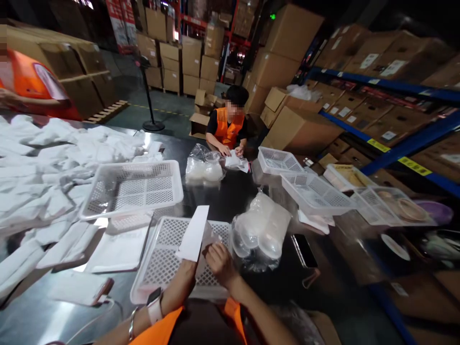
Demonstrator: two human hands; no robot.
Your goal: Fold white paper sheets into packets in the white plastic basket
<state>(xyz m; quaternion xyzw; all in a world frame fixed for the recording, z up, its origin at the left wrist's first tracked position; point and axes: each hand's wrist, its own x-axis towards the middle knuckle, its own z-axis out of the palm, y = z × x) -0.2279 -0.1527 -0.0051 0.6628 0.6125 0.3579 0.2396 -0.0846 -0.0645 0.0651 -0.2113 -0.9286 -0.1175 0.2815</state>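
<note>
My left hand [184, 282] is closed around the lower end of a stiff, flat white packet [196, 235], which stands up tilted to the right. Whether it is paper or a pouch I cannot tell. Close beside it, my right hand [222, 264] has its fingers curled in a pinch near a small translucent piece [211, 235]; what it grips is hidden. Under both hands lies a white perforated plastic basket [161, 254]. Just to the right is a clear bag of round, milky-white items [262, 230].
White packets [53, 158] heap on the left, beside another basket [172, 187]. A phone [304, 251] lies right; a white device [81, 287] with a cable lies front left. A co-worker [228, 127] handles a white packet across the table [223, 196]. Another person [32, 86] stands far left.
</note>
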